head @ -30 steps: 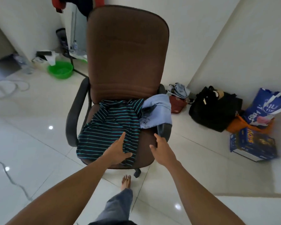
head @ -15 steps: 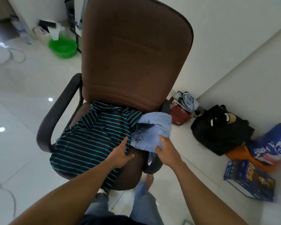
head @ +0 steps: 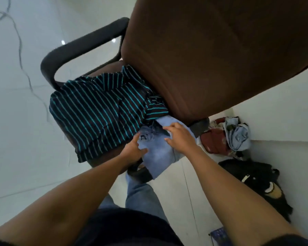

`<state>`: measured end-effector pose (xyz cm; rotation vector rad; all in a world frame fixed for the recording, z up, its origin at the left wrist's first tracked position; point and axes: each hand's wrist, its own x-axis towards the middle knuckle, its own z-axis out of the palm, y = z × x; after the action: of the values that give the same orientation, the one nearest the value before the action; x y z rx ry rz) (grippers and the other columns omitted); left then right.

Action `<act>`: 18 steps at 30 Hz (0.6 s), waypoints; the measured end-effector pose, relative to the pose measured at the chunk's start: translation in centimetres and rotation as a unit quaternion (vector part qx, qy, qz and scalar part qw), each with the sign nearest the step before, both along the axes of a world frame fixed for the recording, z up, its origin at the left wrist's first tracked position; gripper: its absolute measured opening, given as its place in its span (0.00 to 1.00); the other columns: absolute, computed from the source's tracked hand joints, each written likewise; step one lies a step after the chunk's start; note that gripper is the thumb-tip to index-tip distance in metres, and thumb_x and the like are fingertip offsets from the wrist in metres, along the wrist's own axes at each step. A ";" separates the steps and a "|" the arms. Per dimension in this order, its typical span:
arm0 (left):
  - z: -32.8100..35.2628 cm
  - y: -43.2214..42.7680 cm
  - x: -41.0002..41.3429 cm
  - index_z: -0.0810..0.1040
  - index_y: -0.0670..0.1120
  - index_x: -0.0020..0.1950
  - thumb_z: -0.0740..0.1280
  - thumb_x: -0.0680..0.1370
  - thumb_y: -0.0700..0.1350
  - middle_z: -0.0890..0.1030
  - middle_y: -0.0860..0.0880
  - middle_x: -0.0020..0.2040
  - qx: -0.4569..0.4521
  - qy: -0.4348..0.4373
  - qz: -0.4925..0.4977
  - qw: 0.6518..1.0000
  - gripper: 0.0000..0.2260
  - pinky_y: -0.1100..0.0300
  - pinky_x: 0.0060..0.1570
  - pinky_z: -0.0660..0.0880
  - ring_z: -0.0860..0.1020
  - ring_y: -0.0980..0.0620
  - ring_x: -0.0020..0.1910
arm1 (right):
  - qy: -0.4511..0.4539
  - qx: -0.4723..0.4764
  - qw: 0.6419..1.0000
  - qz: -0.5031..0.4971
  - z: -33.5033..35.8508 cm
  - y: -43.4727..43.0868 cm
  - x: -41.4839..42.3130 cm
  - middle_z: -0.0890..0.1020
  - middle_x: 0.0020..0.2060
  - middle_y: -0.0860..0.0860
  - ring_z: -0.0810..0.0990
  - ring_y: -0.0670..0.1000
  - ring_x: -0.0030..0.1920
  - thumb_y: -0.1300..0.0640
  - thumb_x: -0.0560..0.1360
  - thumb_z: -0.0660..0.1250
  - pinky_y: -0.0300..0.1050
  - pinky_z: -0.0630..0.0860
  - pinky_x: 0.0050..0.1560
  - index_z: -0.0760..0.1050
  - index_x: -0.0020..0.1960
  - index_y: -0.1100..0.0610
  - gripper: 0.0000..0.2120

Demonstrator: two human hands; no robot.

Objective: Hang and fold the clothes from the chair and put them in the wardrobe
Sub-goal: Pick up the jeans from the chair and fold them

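Note:
A brown office chair point(head: 212, 59) fills the upper right. On its seat lies a dark shirt with teal stripes point(head: 100, 112), spread out and partly hanging over the front edge. A light blue denim garment point(head: 158, 155) is draped over the chair's right armrest, beside the shirt. My left hand point(head: 132, 151) pinches the garment's left edge, thumb on top and index finger stretched toward a small dark label. My right hand point(head: 181, 139) rests on top of the garment with its fingers spread.
A black backpack point(head: 256, 180) lies on the floor by the wall at the right. Behind it sit a red bag point(head: 213, 141) and a bundle of pale cloth point(head: 236, 135). A cable point(head: 20, 50) snakes across the white tiles at the left. My legs stand right in front of the chair.
I have stepped up close and leaned over the chair. Both hands moved from the seat's front edge onto the light blue garment, and the left one took hold of its edge.

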<state>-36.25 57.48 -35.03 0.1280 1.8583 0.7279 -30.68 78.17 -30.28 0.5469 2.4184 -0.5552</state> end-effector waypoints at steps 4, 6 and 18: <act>-1.4 1.1 2.0 0.48 0.55 0.82 0.70 0.78 0.51 0.70 0.32 0.70 -0.022 -0.025 0.050 0.998 0.39 0.41 0.54 0.75 0.76 0.33 0.60 | -0.031 0.008 0.996 0.089 -1.4 1.7 -1.1 0.56 0.79 0.53 0.49 0.57 0.79 0.47 0.77 0.69 0.62 0.52 0.75 0.75 0.69 0.44 0.21; -2.2 1.2 2.4 0.52 0.56 0.81 0.71 0.77 0.52 0.67 0.35 0.73 -0.027 -0.035 0.099 0.994 0.38 0.43 0.56 0.77 0.76 0.36 0.60 | -0.057 -0.010 0.995 0.082 -2.1 2.1 -1.6 0.49 0.80 0.52 0.45 0.59 0.80 0.47 0.77 0.69 0.63 0.49 0.76 0.76 0.67 0.44 0.18; -3.8 2.6 2.6 0.66 0.53 0.78 0.69 0.76 0.30 0.70 0.49 0.65 0.035 -0.150 0.345 0.926 0.34 0.58 0.42 0.81 0.79 0.49 0.47 | -0.147 0.014 0.987 0.059 -2.8 3.7 -4.4 0.66 0.67 0.54 0.62 0.60 0.69 0.49 0.78 0.68 0.58 0.63 0.68 0.80 0.60 0.39 0.12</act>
<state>-33.61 60.10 -38.82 -0.5948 1.5676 1.2176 -35.11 81.88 -33.12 0.4587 2.1638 -0.3629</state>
